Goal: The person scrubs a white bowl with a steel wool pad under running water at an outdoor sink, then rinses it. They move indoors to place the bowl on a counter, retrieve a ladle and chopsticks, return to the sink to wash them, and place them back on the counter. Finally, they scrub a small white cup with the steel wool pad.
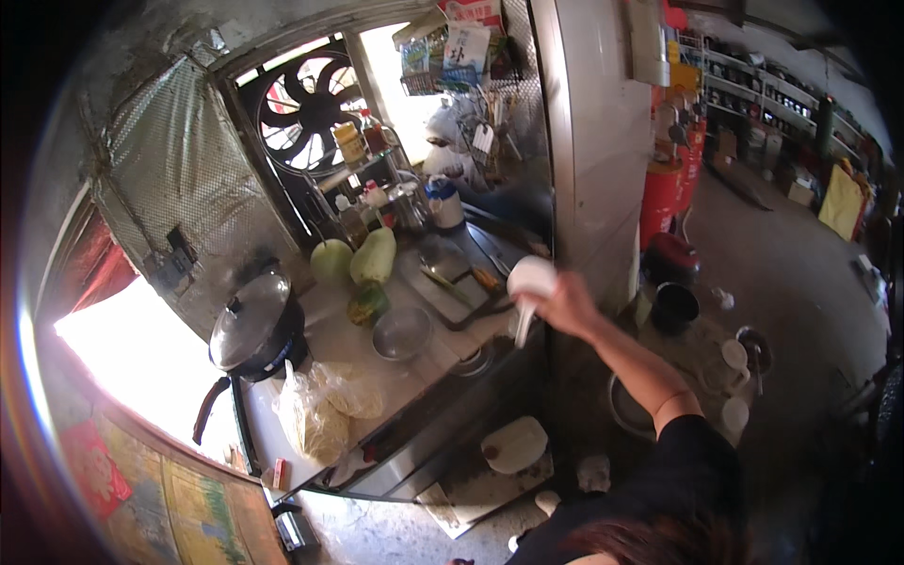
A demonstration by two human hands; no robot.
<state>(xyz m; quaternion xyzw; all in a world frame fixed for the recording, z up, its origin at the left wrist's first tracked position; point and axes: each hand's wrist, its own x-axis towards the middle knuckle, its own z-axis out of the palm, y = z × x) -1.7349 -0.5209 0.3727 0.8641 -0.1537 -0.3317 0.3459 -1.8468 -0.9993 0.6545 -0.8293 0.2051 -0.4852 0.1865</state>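
Right hand [565,303]: mine, arm stretched out from the lower right of the view; it sits above the right edge of the tabletop [330,325].
Fingers, right: clamped round the rim of a white bowl [530,277]; a white spoon [523,323] hangs down below the same grip, handle or bowl end I cannot tell.
Left hand: not in view.
White bowl, position: held in the air, tilted, just beyond the right edge of the tabletop, above the dark board [463,287].
Dark board: lies along the right part of the tabletop with a knife-like tool and something orange on it; detail too small to read.
Metal bowl [401,332]: near the middle of the tabletop, left of my hand, apart from it.
Gourds [363,256]: two pale green ones, leaning side by side toward the back edge.
Lidded pot [256,325]: at the left edge, dark handle pointing toward me.
Plastic bags [325,407]: at the front left corner, holding pale food.
Fan [303,108]: set in the window behind the back edge.
Judgement, handling: one hand carries both bowl and spoon, so the grip should stay firm on the rim and the bowl level; the loose-hanging spoon looks the likelier item to slip.
Judgement, clearance: the board's tools lie directly under the bowl; keep height until past them.
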